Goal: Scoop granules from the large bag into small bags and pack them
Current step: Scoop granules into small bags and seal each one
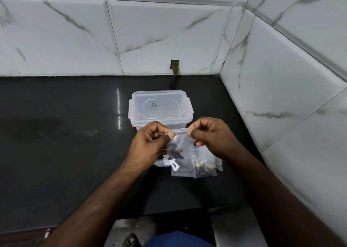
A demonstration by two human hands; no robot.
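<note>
- Hands: left hand (150,141) and right hand (208,134) pinch a clear small bag (180,143) by its top strip.
- Dark lumpy granules (174,153) inside.
- Perhaps 2 filled bags (204,167) lie on the glossy black worktop (65,134).

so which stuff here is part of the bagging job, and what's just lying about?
In the job:
- small bag with dark granules, top edge pinched by left hand and right hand
- filled small bags on the counter

Lying about:
- lidded clear container
- white scrap

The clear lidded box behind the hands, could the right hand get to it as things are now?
Probably not at once: the right hand and left hand both pinch the small bag. Nothing blocks the clear box just behind it.
</note>
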